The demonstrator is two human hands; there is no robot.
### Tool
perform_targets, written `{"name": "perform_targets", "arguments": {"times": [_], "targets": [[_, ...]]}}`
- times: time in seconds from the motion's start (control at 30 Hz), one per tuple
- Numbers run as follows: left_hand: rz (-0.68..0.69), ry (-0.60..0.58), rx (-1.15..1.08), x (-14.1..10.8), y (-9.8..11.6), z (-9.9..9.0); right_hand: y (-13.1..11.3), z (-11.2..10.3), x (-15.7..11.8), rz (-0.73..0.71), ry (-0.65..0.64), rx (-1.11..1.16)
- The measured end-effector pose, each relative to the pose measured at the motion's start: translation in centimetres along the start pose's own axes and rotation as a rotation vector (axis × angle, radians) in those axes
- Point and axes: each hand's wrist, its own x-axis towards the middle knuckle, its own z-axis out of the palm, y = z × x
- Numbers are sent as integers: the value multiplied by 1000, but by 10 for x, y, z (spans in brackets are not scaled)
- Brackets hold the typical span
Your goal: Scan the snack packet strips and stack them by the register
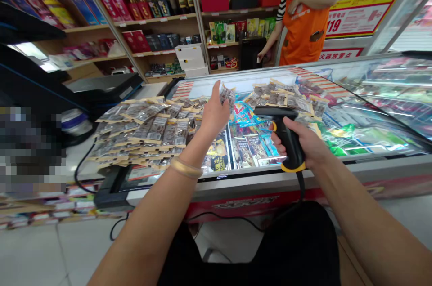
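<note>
My left hand [216,113], a gold bangle on its wrist, reaches over the glass-topped freezer. A small clear snack packet [228,96] with a tan edge is held tilted between its thumb and fingers, which partly cover it. My right hand [302,140] is wrapped round the grip of a black and yellow barcode scanner [288,135], whose head points left towards the packet. A large heap of similar packets [151,126] lies left of my left hand. Beyond the scanner is a smaller heap [283,95].
Under the glass of the chest freezer [216,189] lie colourful ice cream bags [245,115]. The scanner's cable [236,217] hangs down in front. A person in an orange apron [300,29] stands behind the freezer. Stocked shelves [148,20] line the back; dark checkout equipment [37,70] is at left.
</note>
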Motion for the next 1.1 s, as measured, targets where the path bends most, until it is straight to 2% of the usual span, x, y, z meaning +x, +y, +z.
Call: {"name": "perform_targets", "arguments": {"times": [0.13,0.2,0.27,0.43,0.57,0.67,0.83,0.97,1.1], "targets": [[-39,13,203,-1,-28,-50,10,37,19,48,-78,-12],[-83,2,289,-2,-40,-64,16,52,26,70,-108,-16],[-129,-12,377,-1,-51,-71,21,63,31,96,-121,-20],[-181,-43,556,-4,-67,-68,31,79,38,103,-133,-30],[-124,-44,665,-9,-72,-64,36,80,41,107,-122,-24],[-102,-79,687,-11,-73,-63,38,77,43,106,-115,-21],[-89,-59,671,-10,-74,-63,39,76,46,121,-110,-10],[-63,-49,621,-9,-66,-63,33,74,44,108,-106,-12],[-17,2,519,-8,-42,-57,19,60,34,76,-86,33]]}}
